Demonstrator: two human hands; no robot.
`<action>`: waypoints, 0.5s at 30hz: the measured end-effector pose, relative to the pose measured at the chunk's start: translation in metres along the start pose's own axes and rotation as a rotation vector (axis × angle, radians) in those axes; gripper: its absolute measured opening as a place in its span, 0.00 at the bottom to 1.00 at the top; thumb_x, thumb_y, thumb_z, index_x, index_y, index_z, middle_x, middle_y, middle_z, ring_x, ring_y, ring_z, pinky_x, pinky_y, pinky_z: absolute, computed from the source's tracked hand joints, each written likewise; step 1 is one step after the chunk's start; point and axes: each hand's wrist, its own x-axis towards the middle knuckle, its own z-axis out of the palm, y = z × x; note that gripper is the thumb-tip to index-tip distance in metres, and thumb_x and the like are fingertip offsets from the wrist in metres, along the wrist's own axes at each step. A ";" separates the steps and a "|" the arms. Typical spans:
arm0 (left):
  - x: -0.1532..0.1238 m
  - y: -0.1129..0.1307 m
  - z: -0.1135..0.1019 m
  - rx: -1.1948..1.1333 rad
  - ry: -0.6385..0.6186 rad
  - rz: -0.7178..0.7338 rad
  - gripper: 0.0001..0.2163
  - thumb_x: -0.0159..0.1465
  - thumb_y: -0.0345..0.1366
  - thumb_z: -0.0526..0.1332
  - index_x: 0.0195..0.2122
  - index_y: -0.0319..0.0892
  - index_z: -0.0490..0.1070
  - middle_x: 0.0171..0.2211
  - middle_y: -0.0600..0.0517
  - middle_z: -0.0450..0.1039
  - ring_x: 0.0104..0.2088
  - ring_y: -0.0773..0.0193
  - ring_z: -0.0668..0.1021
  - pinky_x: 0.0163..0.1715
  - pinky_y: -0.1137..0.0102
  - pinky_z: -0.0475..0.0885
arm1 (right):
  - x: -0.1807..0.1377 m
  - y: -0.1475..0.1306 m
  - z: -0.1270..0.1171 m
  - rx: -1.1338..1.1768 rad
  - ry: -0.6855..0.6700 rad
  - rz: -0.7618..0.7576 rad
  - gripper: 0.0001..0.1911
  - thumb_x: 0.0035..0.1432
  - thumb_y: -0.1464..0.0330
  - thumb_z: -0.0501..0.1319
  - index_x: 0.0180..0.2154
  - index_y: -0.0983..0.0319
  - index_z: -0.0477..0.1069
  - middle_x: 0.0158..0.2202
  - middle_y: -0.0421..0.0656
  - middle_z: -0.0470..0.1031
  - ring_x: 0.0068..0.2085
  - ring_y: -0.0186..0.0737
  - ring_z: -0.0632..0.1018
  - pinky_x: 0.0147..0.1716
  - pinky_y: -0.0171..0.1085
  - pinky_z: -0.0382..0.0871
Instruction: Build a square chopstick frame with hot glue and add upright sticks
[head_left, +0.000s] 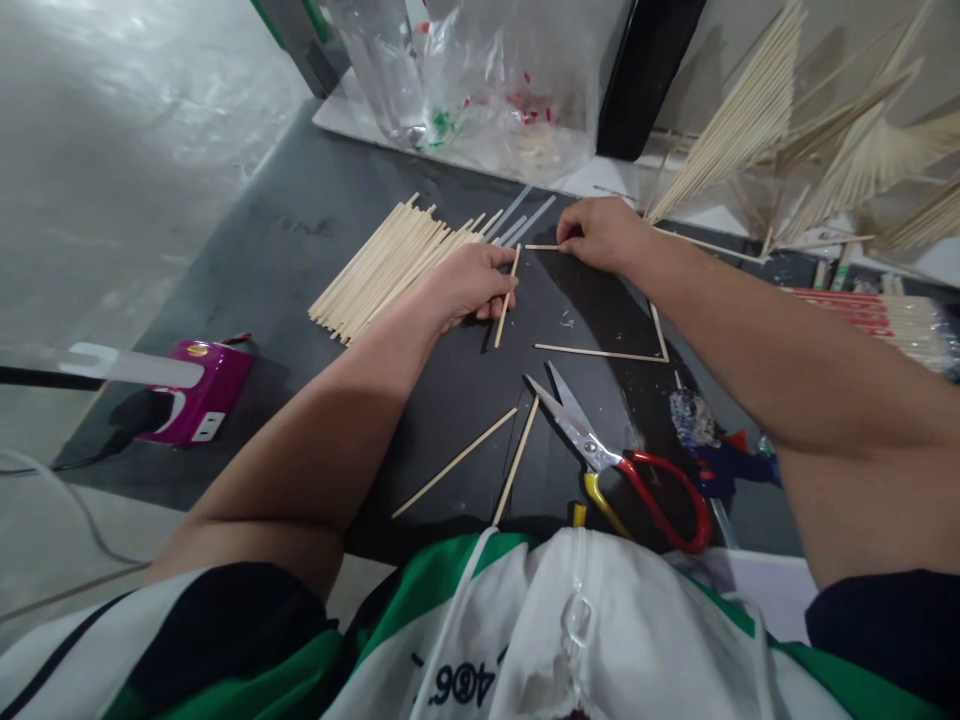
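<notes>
My left hand [480, 283] is closed on a thin wooden stick [505, 318], which slants between its fingertips above the dark table. To its right, my right hand [600, 232] pinches another wooden stick [541, 247]; one end pokes out leftward, close to the top of the first stick, and the rest is hidden by the hand. Below my right wrist, two sticks [600, 352] meet at a corner. A pile of sticks [390, 265] lies beside my left hand, with several translucent glue sticks [534, 220] at its upper end.
Scissors [592, 450] with red handles lie partly open near my body, beside two loose sticks [457, 462]. A blue glue gun [716, 468] sits under my right forearm. A magenta power socket [199, 390] is at left. Fanned stick constructions [739, 110] stand at back right.
</notes>
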 end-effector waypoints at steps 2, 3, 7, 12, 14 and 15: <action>0.000 0.001 0.000 0.001 0.005 -0.006 0.17 0.66 0.24 0.61 0.56 0.37 0.76 0.22 0.54 0.72 0.17 0.75 0.68 0.17 0.78 0.59 | 0.001 0.002 0.002 -0.011 0.012 -0.013 0.06 0.60 0.66 0.66 0.38 0.56 0.82 0.40 0.44 0.82 0.45 0.51 0.79 0.44 0.46 0.70; -0.001 0.001 0.000 -0.001 0.007 -0.006 0.17 0.66 0.24 0.61 0.56 0.37 0.76 0.22 0.54 0.72 0.17 0.74 0.68 0.17 0.78 0.59 | 0.001 0.003 0.002 -0.018 0.015 -0.015 0.06 0.60 0.66 0.66 0.38 0.55 0.82 0.40 0.44 0.82 0.45 0.51 0.79 0.43 0.46 0.70; -0.001 0.000 0.000 0.002 0.006 0.000 0.17 0.66 0.25 0.62 0.55 0.38 0.76 0.23 0.54 0.73 0.17 0.75 0.69 0.17 0.78 0.60 | 0.002 0.003 0.003 -0.047 0.025 -0.014 0.07 0.58 0.68 0.66 0.38 0.55 0.82 0.41 0.44 0.82 0.44 0.50 0.79 0.43 0.45 0.70; -0.002 0.003 0.002 0.019 0.014 -0.020 0.15 0.66 0.26 0.64 0.54 0.39 0.76 0.23 0.55 0.71 0.18 0.76 0.68 0.18 0.78 0.61 | 0.002 0.001 0.002 -0.060 0.010 0.000 0.07 0.59 0.68 0.65 0.38 0.56 0.82 0.42 0.45 0.82 0.44 0.51 0.79 0.44 0.46 0.70; -0.004 0.005 0.003 0.021 0.028 -0.028 0.15 0.67 0.26 0.64 0.55 0.38 0.76 0.22 0.55 0.71 0.18 0.76 0.69 0.18 0.79 0.61 | 0.002 0.001 0.001 -0.053 -0.004 0.012 0.08 0.59 0.68 0.65 0.40 0.56 0.82 0.43 0.46 0.82 0.46 0.52 0.79 0.46 0.47 0.70; -0.004 0.006 0.004 0.023 0.040 -0.031 0.16 0.67 0.26 0.63 0.55 0.38 0.75 0.22 0.55 0.71 0.17 0.76 0.69 0.18 0.79 0.61 | 0.002 0.001 0.001 -0.044 -0.011 0.018 0.08 0.60 0.67 0.65 0.40 0.57 0.82 0.43 0.46 0.82 0.46 0.53 0.79 0.47 0.48 0.70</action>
